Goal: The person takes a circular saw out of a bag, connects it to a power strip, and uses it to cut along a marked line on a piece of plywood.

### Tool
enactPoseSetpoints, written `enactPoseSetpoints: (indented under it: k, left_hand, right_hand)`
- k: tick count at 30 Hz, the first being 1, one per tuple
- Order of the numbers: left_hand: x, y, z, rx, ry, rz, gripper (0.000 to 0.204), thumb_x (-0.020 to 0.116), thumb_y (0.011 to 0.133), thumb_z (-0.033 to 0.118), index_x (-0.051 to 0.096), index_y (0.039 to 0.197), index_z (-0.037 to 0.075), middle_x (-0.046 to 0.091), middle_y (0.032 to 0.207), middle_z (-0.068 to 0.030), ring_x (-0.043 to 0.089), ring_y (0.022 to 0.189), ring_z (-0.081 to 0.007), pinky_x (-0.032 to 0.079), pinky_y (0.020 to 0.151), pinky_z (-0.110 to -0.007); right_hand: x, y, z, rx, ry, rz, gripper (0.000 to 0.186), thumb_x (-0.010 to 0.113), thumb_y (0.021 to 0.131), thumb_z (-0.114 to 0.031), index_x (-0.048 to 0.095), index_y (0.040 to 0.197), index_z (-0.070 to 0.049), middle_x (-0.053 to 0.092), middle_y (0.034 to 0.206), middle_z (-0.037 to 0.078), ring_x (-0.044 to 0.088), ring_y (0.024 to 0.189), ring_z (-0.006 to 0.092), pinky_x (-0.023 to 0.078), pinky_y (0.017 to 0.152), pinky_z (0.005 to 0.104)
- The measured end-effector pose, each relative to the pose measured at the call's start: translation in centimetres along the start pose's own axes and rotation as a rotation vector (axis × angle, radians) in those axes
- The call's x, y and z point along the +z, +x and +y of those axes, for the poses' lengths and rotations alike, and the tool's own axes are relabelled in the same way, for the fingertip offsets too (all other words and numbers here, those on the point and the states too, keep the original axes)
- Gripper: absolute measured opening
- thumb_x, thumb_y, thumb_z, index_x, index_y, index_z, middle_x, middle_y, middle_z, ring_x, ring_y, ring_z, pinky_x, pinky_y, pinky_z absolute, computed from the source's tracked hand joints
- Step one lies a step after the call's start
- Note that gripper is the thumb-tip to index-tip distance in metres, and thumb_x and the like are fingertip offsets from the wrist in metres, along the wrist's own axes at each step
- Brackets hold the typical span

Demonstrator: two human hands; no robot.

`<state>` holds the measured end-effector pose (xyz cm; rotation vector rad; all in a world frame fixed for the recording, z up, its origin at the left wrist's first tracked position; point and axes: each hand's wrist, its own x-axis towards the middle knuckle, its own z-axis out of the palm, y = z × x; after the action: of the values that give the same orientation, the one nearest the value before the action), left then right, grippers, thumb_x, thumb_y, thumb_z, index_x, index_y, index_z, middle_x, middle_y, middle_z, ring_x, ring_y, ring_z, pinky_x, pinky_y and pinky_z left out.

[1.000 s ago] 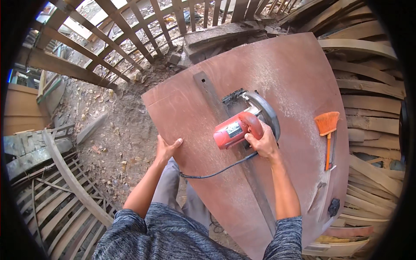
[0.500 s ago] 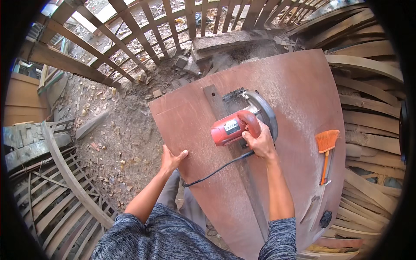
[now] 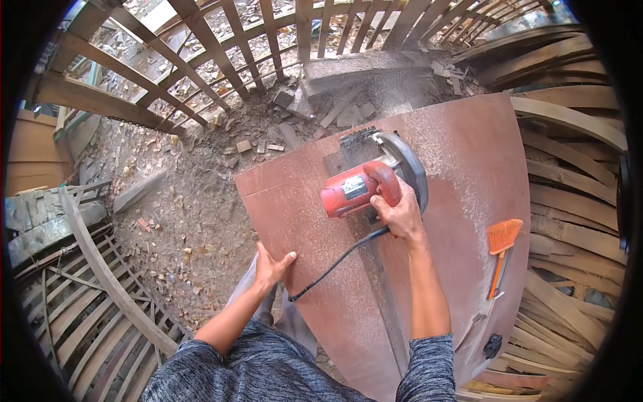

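My right hand is closed around the rear handle of a red circular saw with a dark rounded blade guard. The saw sits on a large reddish-brown board, its front at the board's far edge. A long flat strip lies lengthwise on the board and runs under the saw. From the saw's rear a black cord trails toward the board's left edge. There my left hand grips the board, thumb on top and fingers at the edge. The blade itself is hidden.
An orange brush lies on the board's right side, near a dark crumpled item. Sawdust covers parts of the board. Curved timbers are stacked at right, a slatted wooden frame stands beyond, and another frame is at left.
The saw has moved forward along the board to its far edge, covering part of the strip's far end. More dust shows beyond the edge. My left hand stays at the board's left edge.
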<state>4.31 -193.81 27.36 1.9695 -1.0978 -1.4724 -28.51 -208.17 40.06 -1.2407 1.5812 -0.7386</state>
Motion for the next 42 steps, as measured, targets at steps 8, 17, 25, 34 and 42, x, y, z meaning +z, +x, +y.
enactPoseSetpoints:
  k: [8, 17, 25, 34, 42]
  left_hand:
    - [-0.2, 0.0, 0.1, -0.003, -0.100, -0.005, 0.085, 0.091, 0.078, 0.023, 0.033, 0.135, -0.003, 0.062, 0.130, -0.0278, 0.064, 0.121, -0.0366, 0.052, 0.104, -0.045]
    - [-0.3, -0.1, 0.7, -0.076, -0.056, -0.012, 0.085, 0.091, 0.078, 0.023, 0.033, 0.134, -0.003, 0.063, 0.129, -0.0287, 0.066, 0.119, -0.0376, 0.054, 0.102, -0.044]
    - [-0.4, 0.0, 0.4, -0.082, -0.044, -0.011, 0.087, 0.092, 0.077, 0.025, 0.033, 0.135, -0.003, 0.064, 0.127, -0.0294, 0.066, 0.119, -0.0386, 0.054, 0.101, -0.044]
    - [-0.2, 0.1, 0.2, -0.097, -0.047, -0.010, 0.086, 0.091, 0.078, 0.025, 0.033, 0.135, -0.002, 0.065, 0.128, -0.0280, 0.066, 0.119, -0.0381, 0.053, 0.102, -0.044]
    - [-0.5, -0.2, 0.6, -0.071, -0.034, -0.009, 0.087, 0.091, 0.078, 0.026, 0.033, 0.136, -0.003, 0.066, 0.127, -0.0280, 0.068, 0.116, -0.0378, 0.054, 0.101, -0.044]
  right_hand:
    - [1.0, 2.4, -1.5, -0.043, 0.054, 0.006, 0.041, 0.072, 0.081, -0.008, 0.065, 0.121, 0.000, 0.065, 0.096, 0.007, 0.062, 0.091, 0.0182, 0.051, 0.087, 0.0344]
    - [1.1, 5.2, -2.3, -0.026, 0.014, -0.010, 0.042, 0.073, 0.081, -0.007, 0.065, 0.122, 0.000, 0.066, 0.099, 0.007, 0.063, 0.094, 0.0176, 0.051, 0.089, 0.0342]
    - [1.5, 6.7, -3.5, -0.026, 0.013, -0.023, 0.043, 0.071, 0.080, -0.007, 0.065, 0.123, 0.001, 0.067, 0.099, 0.008, 0.064, 0.094, 0.0187, 0.052, 0.089, 0.0349]
    - [1.9, 8.8, -4.8, -0.081, -0.030, -0.004, 0.046, 0.070, 0.080, -0.008, 0.066, 0.125, 0.001, 0.071, 0.105, 0.012, 0.067, 0.098, 0.0223, 0.052, 0.093, 0.0372]
    - [2.7, 11.6, -5.4, -0.126, -0.043, -0.014, 0.047, 0.069, 0.080, -0.007, 0.067, 0.126, -0.001, 0.073, 0.113, 0.015, 0.069, 0.107, 0.0258, 0.052, 0.097, 0.0379]
